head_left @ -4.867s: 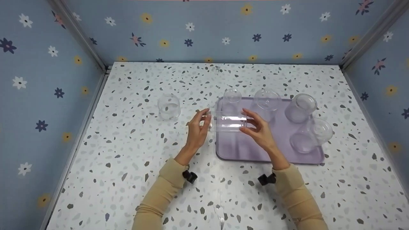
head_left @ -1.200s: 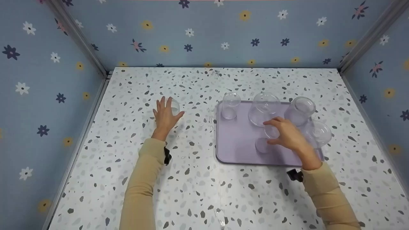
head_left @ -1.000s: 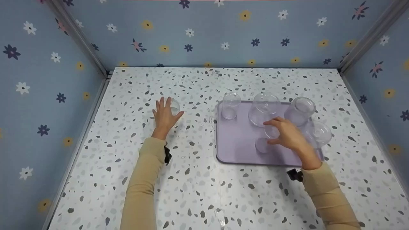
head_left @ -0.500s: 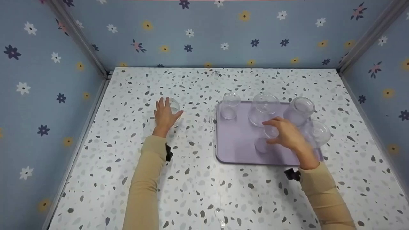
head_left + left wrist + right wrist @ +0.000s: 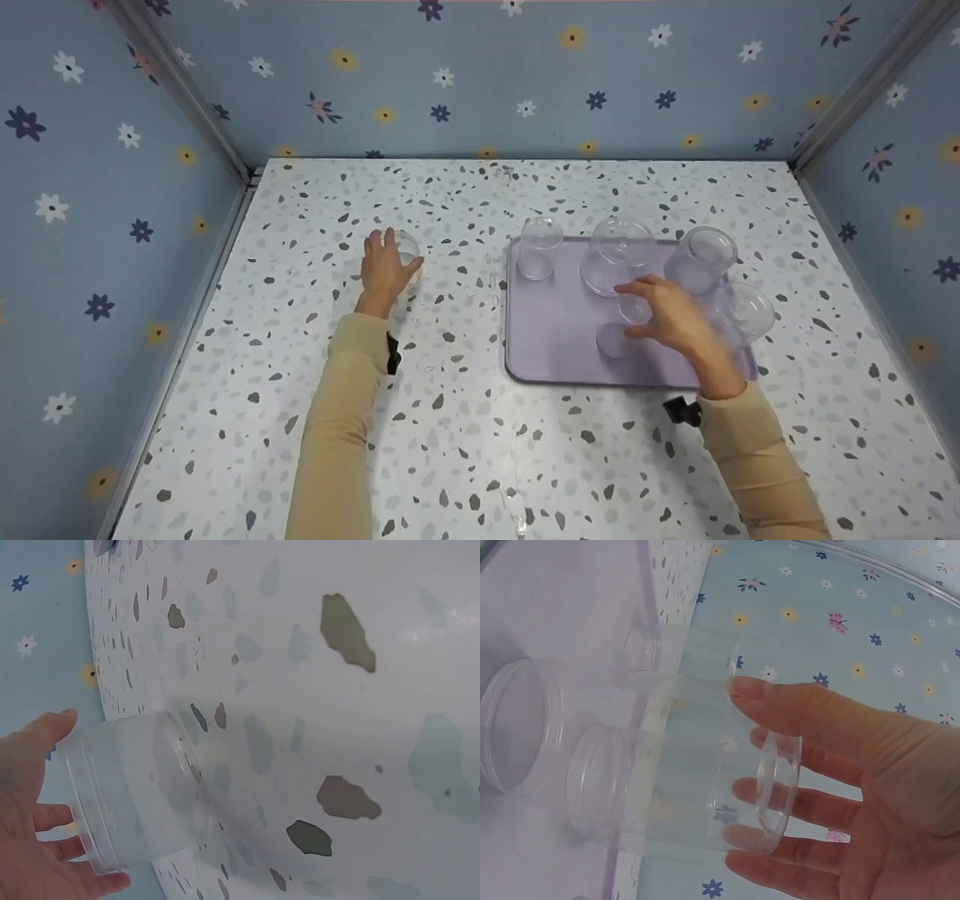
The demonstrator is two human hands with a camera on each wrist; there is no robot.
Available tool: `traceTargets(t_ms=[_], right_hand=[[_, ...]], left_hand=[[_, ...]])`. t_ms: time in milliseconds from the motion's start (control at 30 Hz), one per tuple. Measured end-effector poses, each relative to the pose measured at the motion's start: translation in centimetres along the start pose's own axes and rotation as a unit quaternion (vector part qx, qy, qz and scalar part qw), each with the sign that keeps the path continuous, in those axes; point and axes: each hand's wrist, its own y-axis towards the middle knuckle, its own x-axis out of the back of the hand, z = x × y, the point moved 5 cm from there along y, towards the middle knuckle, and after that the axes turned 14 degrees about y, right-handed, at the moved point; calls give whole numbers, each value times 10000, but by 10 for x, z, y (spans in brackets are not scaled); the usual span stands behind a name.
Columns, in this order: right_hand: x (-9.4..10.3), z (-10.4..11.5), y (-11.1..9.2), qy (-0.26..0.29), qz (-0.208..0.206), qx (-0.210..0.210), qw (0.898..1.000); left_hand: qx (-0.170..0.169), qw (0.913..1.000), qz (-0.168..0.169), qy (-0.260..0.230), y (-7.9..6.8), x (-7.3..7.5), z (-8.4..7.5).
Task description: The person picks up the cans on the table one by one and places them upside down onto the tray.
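In the head view my left hand [image 5: 384,271] is around a short, wide clear jar [image 5: 409,249] on the speckled table. The left wrist view has the thumb at the jar's rim and the fingers curled along its far side. Over the purple tray [image 5: 555,356], my right hand [image 5: 670,313] grips the upper end of a clear cylindrical jar [image 5: 679,791], thumb on one side and fingers behind. That jar stands upright, its base on the tray. Part of its top is hidden by the hand in the head view.
Several other clear jars share the tray: a narrow one [image 5: 538,253] at the back left, a wide one [image 5: 616,259] at the back middle, a thick-rimmed one [image 5: 703,259] at the back right and another [image 5: 750,311] at the right edge. Flowered walls enclose the table.
Earlier both hands held a clear cylinder sideways above the tray; now it stands there under my right hand. My left hand went left to the short jar and its fingers have drawn in slightly.
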Motion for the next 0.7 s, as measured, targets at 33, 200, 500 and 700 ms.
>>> traceTargets(t_ms=[33,200,500,700], right_hand=[[0,0,0,21,-10,7,10000],[-1,0,-1,12,-59,28,10000],[-3,2,-5,-170,-111,78,9998],[-2,3,-6,-176,-46,-20,9998]], left_hand=[[1,10000,3,11,0,1,0],[-16,10000,24,55,1,2,1],[83,10000,-39,8,0,2,1],[192,9995,-182,-148,-1,4,2]])
